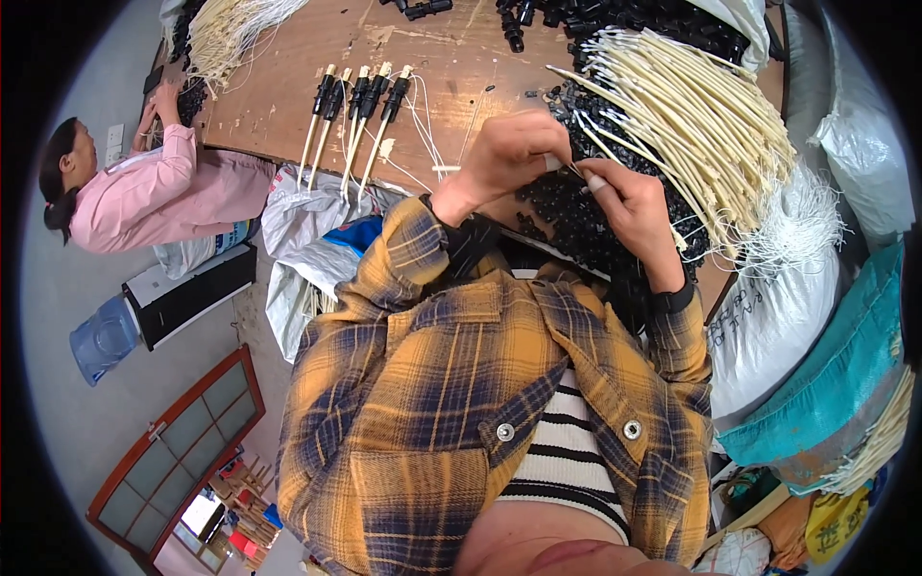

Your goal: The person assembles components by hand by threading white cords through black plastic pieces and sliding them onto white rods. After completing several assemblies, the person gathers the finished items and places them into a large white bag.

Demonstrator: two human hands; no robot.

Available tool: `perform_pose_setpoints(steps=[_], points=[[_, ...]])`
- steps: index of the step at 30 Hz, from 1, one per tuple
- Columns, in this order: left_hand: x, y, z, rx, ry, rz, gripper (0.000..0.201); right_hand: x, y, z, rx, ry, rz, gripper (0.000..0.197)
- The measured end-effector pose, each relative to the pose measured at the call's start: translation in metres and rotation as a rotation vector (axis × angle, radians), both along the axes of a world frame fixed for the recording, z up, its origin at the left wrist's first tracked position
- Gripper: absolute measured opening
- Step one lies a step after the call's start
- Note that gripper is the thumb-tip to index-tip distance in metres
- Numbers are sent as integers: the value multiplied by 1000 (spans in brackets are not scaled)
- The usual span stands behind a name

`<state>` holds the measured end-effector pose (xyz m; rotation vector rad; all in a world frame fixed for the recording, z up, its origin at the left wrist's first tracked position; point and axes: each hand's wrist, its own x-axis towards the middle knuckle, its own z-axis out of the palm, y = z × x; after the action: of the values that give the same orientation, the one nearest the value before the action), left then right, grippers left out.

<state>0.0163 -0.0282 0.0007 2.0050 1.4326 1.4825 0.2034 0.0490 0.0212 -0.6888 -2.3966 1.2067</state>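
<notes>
My left hand [514, 152] and my right hand [629, 211] meet above the table's near edge, both closed in a pinch. Between their fingertips is something thin, too small to name. Below them spreads a pile of small black parts [562, 211]. Just right of my hands lies a thick bundle of cream-coloured cords [687, 125], pale-tipped at the far end, with thin white strings [792, 226] at the near end. To the left, several cream cords with black connectors [360, 101] lie side by side, their ends over the table edge.
The worn brown table [259, 106] carries more black connectors [648, 19] at the back and another cord bundle [226, 43] far left. A person in pink [158, 202] works there. White sacks [783, 317] and a teal sack [816, 384] stand at right; a plastic bag [312, 226] hangs at left.
</notes>
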Motion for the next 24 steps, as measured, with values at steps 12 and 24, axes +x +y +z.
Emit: perform_pose_setpoints(steps=[12,24], points=[[-44,46,-48,-445,261,381,28,13,14,-19,-105,-13,-204,14],[22,24,-2,-566,-430,164,15,0,16,-41,-516,-4,-431,15]])
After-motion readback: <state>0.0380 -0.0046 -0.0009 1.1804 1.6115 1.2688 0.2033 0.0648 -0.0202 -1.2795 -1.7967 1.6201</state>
